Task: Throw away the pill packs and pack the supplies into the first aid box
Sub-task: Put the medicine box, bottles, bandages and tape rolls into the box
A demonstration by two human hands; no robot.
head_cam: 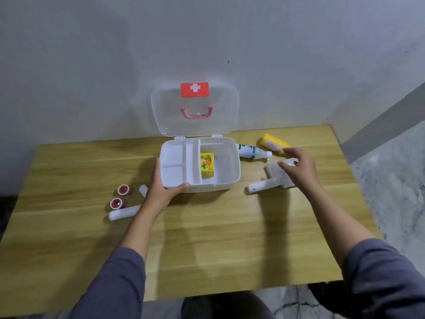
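The white first aid box stands open at the table's middle, its clear lid leaning on the wall. A small yellow carton lies inside. My left hand grips the box's front left corner. My right hand hovers with fingers spread over white gauze rolls to the right of the box. A white bottle and a yellow bottle lie behind them. Left of the box sit two red-capped jars and two white bandage rolls.
The wooden table stands against a pale wall. Its right edge borders a marbled floor, and its front edge runs near my sleeves. No pill packs or bin show in view.
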